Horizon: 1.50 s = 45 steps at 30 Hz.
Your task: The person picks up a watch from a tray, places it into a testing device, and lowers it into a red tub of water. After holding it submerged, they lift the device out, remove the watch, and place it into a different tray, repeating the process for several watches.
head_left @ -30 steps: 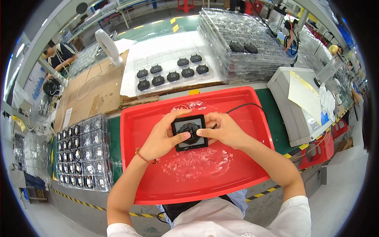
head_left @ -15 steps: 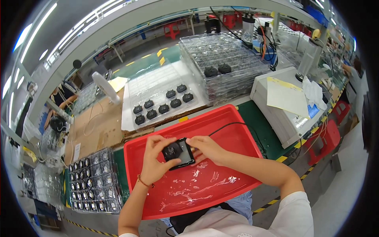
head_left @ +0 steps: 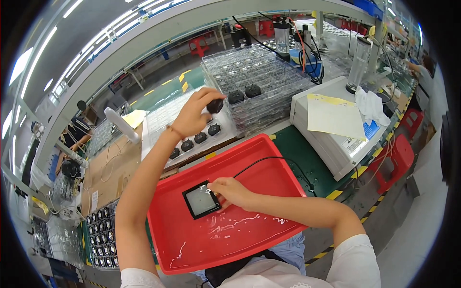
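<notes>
My left hand (head_left: 193, 115) is stretched out over the white sheet at the far side, its fingers closed round a small rounded black part (head_left: 215, 105). Below it, rows of similar black parts (head_left: 200, 138) lie on the clear plastic tray (head_left: 161, 120); my forearm and hand hide some of them. My right hand (head_left: 231, 193) pinches the right edge of a flat square panel (head_left: 198, 201) with a black frame and a pale grey face. That panel is held over the red tray (head_left: 177, 245), and a black cable (head_left: 261, 158) runs near it to the right.
Clear trays are stacked (head_left: 259, 67) at the back, with two black parts on top. A pale box (head_left: 326, 120) stands right of the red tray. Cardboard (head_left: 108, 168) and a tray of round parts (head_left: 102, 235) lie left. An overhead beam crosses the far side.
My left hand has lifted the black part off the panel and carried it up and away to the far tray. The panel, still in my right hand, has shifted slightly left and nearer.
</notes>
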Each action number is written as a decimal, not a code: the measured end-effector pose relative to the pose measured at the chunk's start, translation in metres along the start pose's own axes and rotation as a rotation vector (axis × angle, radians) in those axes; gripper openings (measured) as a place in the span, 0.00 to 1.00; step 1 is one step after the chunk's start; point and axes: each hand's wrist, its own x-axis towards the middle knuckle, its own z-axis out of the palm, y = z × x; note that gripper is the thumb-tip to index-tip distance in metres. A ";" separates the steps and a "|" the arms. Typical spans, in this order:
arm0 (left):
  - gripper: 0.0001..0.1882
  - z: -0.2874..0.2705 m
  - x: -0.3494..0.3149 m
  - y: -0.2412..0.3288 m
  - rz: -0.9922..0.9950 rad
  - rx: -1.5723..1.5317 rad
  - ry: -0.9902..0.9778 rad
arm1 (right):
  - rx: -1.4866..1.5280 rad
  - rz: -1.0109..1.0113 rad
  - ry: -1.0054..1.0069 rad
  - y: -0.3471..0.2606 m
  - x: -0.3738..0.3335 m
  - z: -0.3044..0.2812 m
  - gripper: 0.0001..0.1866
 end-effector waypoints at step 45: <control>0.12 -0.085 -0.518 0.178 -1.356 0.777 0.357 | -0.106 -0.059 0.061 -0.014 -0.017 0.005 0.14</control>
